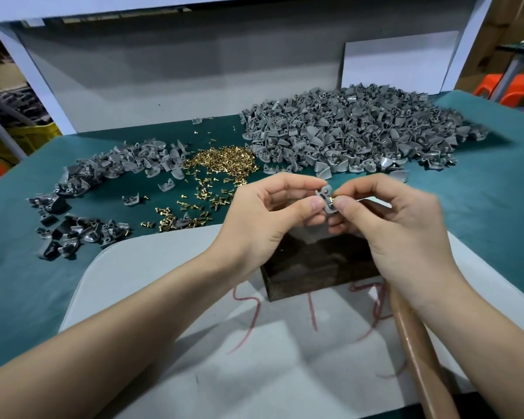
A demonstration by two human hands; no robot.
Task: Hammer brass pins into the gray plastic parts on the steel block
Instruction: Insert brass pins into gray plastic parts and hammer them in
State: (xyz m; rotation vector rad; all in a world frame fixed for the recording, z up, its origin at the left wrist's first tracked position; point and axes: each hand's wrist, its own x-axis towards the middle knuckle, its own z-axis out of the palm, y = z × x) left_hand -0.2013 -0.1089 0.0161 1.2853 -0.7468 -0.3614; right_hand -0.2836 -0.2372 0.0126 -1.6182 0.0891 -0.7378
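Being counted: one dark rectangular steel block (315, 267), one brown wooden hammer handle (415, 358) near right, one held gray plastic part (326, 198), one held brass pin (331, 201), one larger gray-part heap (354, 128) far right, one smaller gray-part heap (118, 161) left, one brass-pin heap (221, 160) between.

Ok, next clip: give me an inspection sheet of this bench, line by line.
Surface: green table with a gray board bearing red marks.
Job's things: steel block on the board; part and pin held over it; hammer handle at the right, passing under the right forearm.
Clutter: big parts pile at the back right, smaller pile at the left, loose pins between them.
Hands: left hand pinches the part; right hand pinches the pin at the part.
Cables: nothing seen.
Surroundings: white panel behind, orange stools right, yellow crate left.
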